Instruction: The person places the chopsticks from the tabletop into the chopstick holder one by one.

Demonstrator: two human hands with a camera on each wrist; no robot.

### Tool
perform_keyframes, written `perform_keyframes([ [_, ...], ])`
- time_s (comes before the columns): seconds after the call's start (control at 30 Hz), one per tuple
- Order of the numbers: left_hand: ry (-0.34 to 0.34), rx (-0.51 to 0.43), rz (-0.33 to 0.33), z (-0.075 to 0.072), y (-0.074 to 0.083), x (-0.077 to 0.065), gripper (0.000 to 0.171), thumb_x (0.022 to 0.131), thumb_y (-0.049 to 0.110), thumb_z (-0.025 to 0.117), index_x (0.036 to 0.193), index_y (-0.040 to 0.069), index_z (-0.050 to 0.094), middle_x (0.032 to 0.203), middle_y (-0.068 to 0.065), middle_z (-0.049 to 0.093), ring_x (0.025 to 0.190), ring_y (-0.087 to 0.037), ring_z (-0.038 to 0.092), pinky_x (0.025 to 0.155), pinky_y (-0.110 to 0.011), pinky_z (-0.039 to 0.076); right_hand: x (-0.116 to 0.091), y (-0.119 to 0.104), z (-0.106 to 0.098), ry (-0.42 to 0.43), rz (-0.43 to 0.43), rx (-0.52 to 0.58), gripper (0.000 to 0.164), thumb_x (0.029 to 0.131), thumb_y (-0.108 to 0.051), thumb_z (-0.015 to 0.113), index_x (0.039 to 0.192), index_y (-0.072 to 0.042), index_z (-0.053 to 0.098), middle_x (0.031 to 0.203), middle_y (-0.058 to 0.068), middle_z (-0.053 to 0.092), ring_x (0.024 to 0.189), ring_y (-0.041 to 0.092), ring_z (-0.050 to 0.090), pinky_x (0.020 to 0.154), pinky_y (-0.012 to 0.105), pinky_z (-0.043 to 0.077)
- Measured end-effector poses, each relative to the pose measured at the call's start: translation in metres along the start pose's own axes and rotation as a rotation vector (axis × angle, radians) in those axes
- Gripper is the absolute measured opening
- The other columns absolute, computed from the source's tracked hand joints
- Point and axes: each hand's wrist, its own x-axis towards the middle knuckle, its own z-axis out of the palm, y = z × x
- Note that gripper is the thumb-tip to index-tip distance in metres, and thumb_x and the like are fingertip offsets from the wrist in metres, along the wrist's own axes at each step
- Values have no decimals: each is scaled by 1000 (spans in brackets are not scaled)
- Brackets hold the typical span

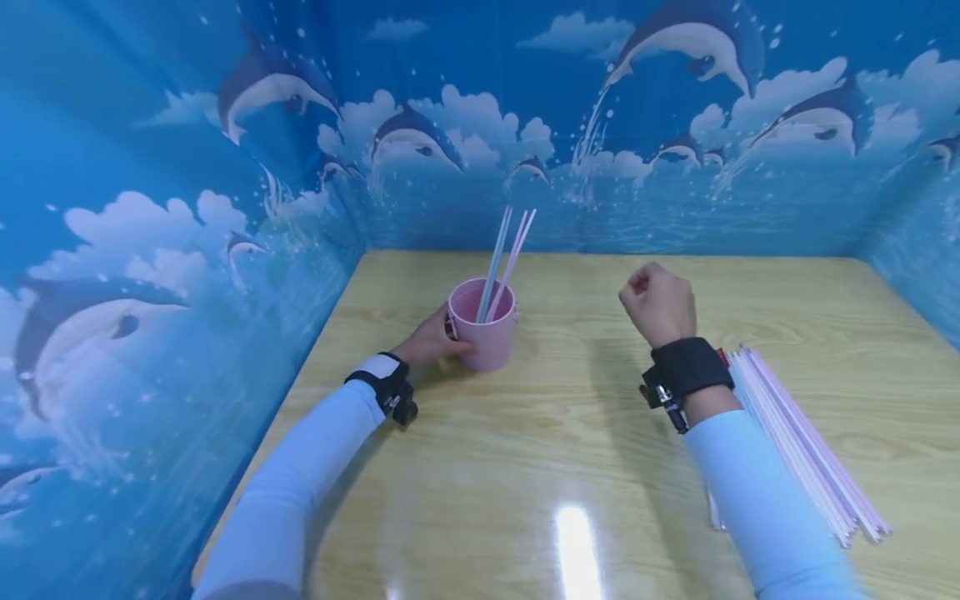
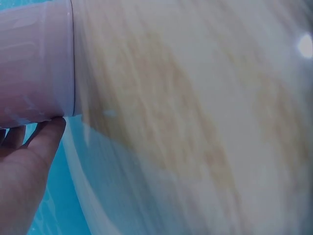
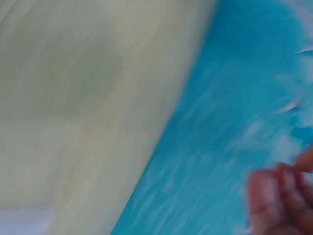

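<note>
A small pink bucket [image 1: 487, 346] stands upright on the table, left of the middle. My left hand [image 1: 432, 337] grips its left side, the thumb across the front. In the left wrist view the thumb [image 2: 50, 134] presses against the bucket wall [image 2: 36, 63]. Several thin straws [image 1: 492, 265], pale blue and pink, lean out of the bucket to the upper right. Apart from everything, my right hand [image 1: 662, 307] hovers above the table to the right, its fingers loosely curled with nothing seen in them. The right wrist view shows its fingers [image 3: 266, 198] blurred.
A bundle of long straws [image 1: 813, 450], white, pink and pale blue, lies on the table at the right, partly under my right forearm [image 1: 765, 500]. Blue dolphin-print cloth [image 1: 465, 208] walls the back and sides of the wooden table [image 1: 480, 475].
</note>
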Motion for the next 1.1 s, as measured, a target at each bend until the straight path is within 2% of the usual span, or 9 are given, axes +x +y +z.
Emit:
perform_keyframes([
  [0.1,2,-6,-31,4,4,-4,90,60,25,75,131,30,20,135,3,31,124,-19,28,104,-43,22,-10,34,-8,-258,78,-239,21,77,-15,49,59,-5,51,49,6,46,43,20,41,37,28,31],
  [0.17,8,1,-48,5,6,-6,90,60,24,75,132,30,20,135,4,31,124,-18,28,104,-42,23,-16,52,-10,-404,119,-323,25,76,-16,51,54,-5,50,48,6,44,42,20,40,35,28,31],
  [0.27,14,8,-60,5,10,-8,89,61,23,74,132,29,20,135,4,31,124,-18,28,104,-42,23,-22,70,-10,-512,161,-361,23,76,-17,52,60,-2,55,56,12,53,47,22,47,37,30,36],
  [0.4,8,7,-55,4,13,-8,88,62,23,73,132,29,20,136,3,30,124,-19,28,104,-43,23,-26,80,-6,-536,203,-370,18,75,-12,49,67,1,57,62,17,56,50,24,49,37,31,38],
  [0.57,0,14,-50,3,13,-7,87,63,25,72,132,27,19,135,3,31,123,-18,29,104,-40,24,-28,79,-6,-521,210,-366,14,72,-5,47,64,2,56,59,15,54,50,24,47,37,29,37],
  [0.73,-1,12,-54,2,5,-1,88,60,31,74,131,31,21,133,6,32,123,-15,29,104,-40,24,-32,74,-6,-507,196,-379,15,72,-2,45,63,2,55,58,16,53,49,24,48,38,29,36],
  [0.83,5,28,-41,1,-3,5,90,56,38,74,129,35,21,132,9,32,122,-14,30,103,-41,24,-34,70,-3,-510,218,-390,16,74,-1,43,66,4,56,60,18,54,50,24,49,38,29,37],
  [1.0,-7,37,-37,2,6,0,88,60,32,73,131,31,20,134,7,32,123,-15,29,104,-40,24,-36,66,-1,-518,242,-374,18,77,0,40,74,8,56,68,24,56,53,26,50,39,30,39],
  [1.1,-12,23,-43,2,8,-1,89,60,29,74,131,30,20,134,6,31,123,-15,29,104,-40,24,-37,63,-4,-526,233,-351,19,76,0,39,72,6,56,69,23,56,53,26,49,40,30,39],
])
